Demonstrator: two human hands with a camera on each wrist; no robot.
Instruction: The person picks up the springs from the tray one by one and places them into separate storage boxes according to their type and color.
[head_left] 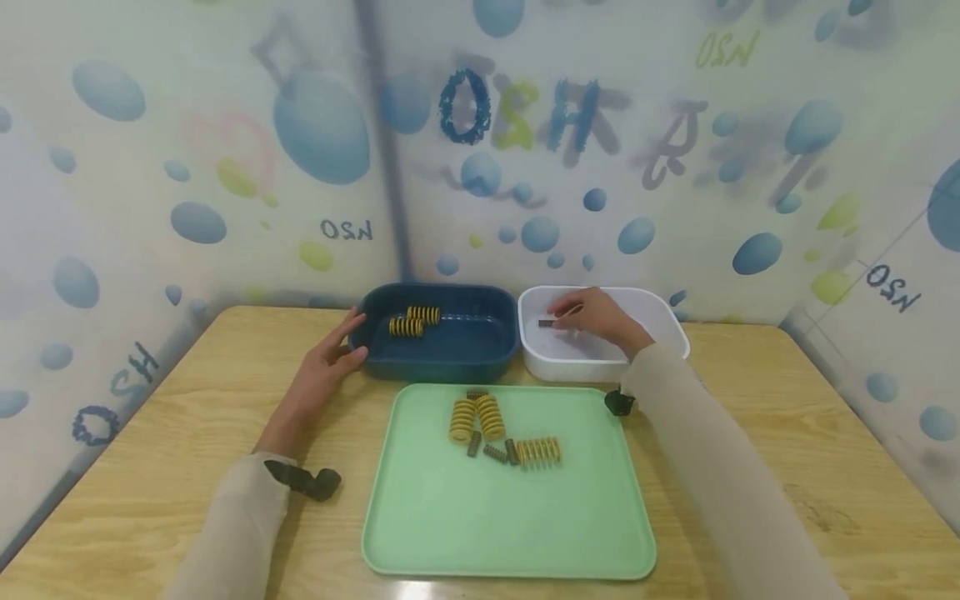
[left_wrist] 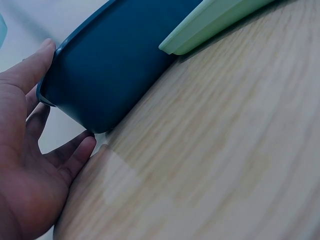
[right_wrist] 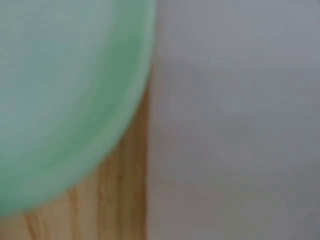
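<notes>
My left hand [head_left: 324, 360] rests its outstretched fingers and thumb against the left end of the dark blue box [head_left: 435, 368]. In the left wrist view, the fingers [left_wrist: 36, 67] are spread along the box's rim and lower corner. Two yellow coil springs [head_left: 406, 327] lie inside that box. Reaching into the white box [head_left: 566, 371], my right hand [head_left: 592, 317] has slightly parted fingers, with a small dark spring [head_left: 546, 323] right at the fingertips. The right wrist view does not show the hand, only a blurred pale surface and the tray corner.
A light green tray [head_left: 510, 525] lies in front of the boxes. On it are three yellow springs [head_left: 538, 451] and several small dark springs [head_left: 495, 452]. Everything stands on a wooden table [head_left: 750, 400], with a patterned wall [head_left: 480, 225] behind the boxes.
</notes>
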